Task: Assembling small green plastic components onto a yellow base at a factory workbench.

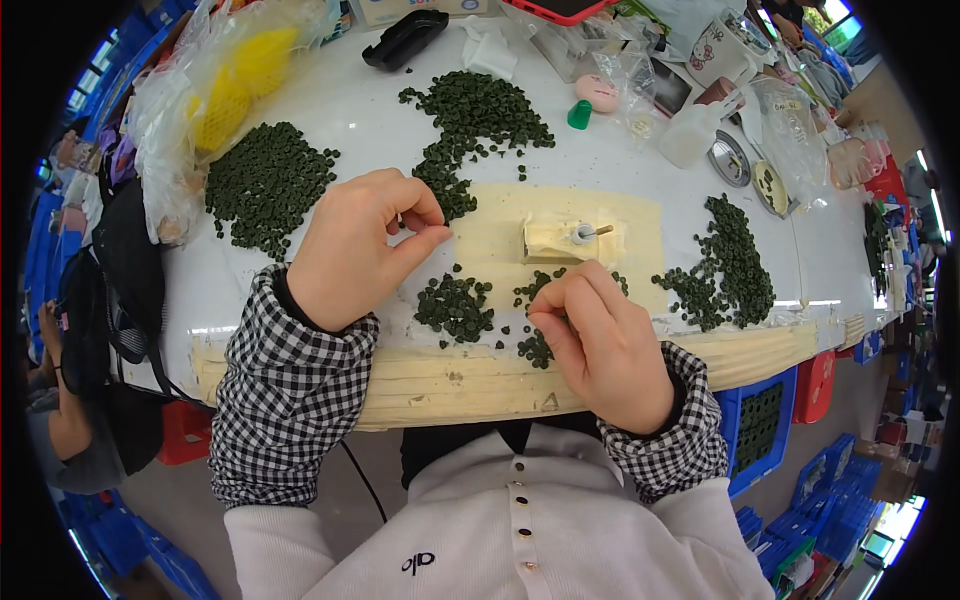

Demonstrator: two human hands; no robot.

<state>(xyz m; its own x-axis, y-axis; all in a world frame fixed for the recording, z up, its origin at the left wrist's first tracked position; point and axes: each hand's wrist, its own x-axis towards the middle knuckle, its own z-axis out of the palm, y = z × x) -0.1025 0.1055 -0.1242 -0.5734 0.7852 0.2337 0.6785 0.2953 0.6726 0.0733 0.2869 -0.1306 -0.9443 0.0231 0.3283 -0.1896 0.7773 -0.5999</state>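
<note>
My left hand hovers beside a long heap of small dark green round pieces, fingers curled and thumb close to the forefinger. Whatever lies between those fingertips is too small to make out. Over a small pile of the same pieces near the front edge, my right hand pinches thumb and forefinger together, hiding what they hold. Between and beyond the hands stands a small block fixture wrapped in cream tape, with a thin brownish pin sticking out sideways. Another little pile lies between my hands.
More green pieces are heaped at the left and right. A clear bag with yellow netting, a black tray, a pink round object and a squeeze bottle stand farther back. A blue crate sits below the right edge.
</note>
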